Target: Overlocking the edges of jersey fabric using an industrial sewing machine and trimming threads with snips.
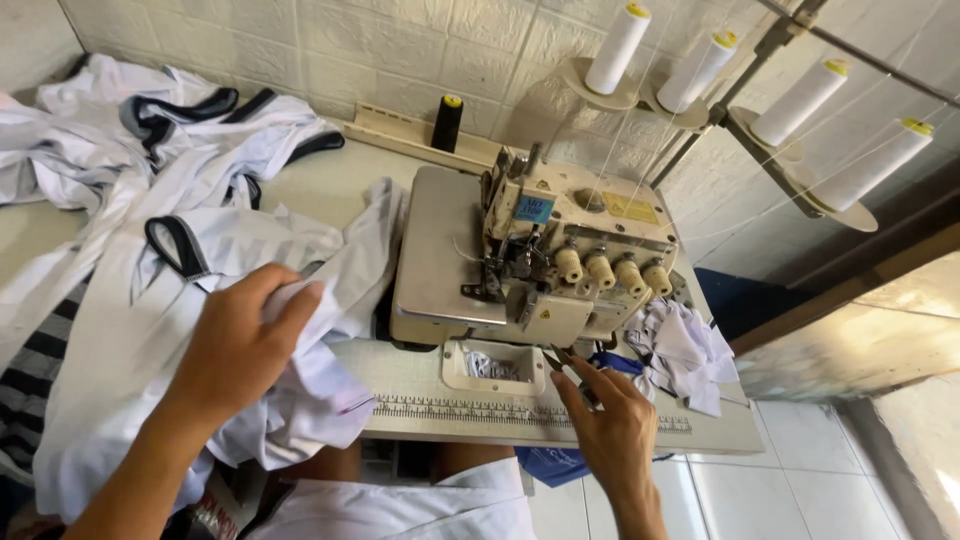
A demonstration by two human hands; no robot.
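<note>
- White fabric fills most of what we see: our left hand (245, 340) lies palm-down on a white garment (300, 300), its fingers curled and bunching the cloth at the near left edge of the sewing table (420, 385).
- We see the garment trail from that hand up toward the left side of the overlock machine (530, 265), where a fold of it rests against the machine's flat grey plate.
- Our right hand (610, 425) sits at the front of the table, just beside the machine's lower right corner, and its fingers close around a small pair of thread snips (562, 362) whose tips point up toward the machine.
- We note a ruler strip (470, 410) printed along the table's front edge, running between our two hands.
- We see a small pile of white fabric scraps (685, 350) lying to the right of the machine, near our right hand but not touching it.
- We count four white thread cones (800, 100) on a stand above and behind the machine, with thin threads running down toward it.
- We spot one black thread spool (447, 122) standing upright on the ledge against the white tiled wall.
- We see more white garments with dark trim (170, 130) heaped on the far left of the table, well apart from the machine.
</note>
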